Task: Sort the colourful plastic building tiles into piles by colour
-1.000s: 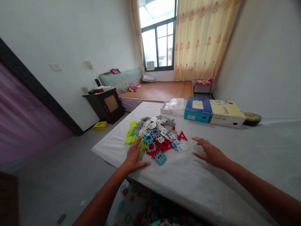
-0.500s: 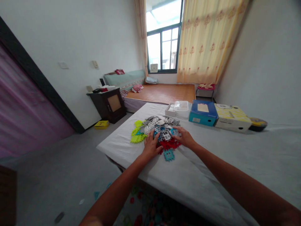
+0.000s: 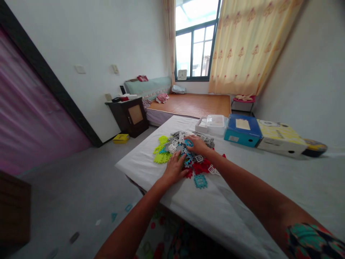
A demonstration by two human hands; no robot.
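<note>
Head view: a pile of plastic pieces [image 3: 180, 148] is being worked by both hands on a white-covered table [image 3: 141, 166].
The pile's front side is being touched by the left hand [image 3: 174, 169], whose fingers are being held spread and loosely bent, released. The pile's middle is being covered by the right hand [image 3: 198, 145]; a blue piece [image 3: 189, 143] is being framed by its finger and thumb, though whether it is being gripped cannot be told. Between pile and front edge, a teal square piece [image 3: 201, 181] is being borne flat by the cloth. Room at the back right is being bounded by a clear container [image 3: 216, 124], a blue box [image 3: 242, 130] and a yellow-and-white box [image 3: 281, 138]. Strips of cloth are being shown between pile and left edge, and before the boxes, where the right forearm [image 3: 242, 180] is being extended.
</note>
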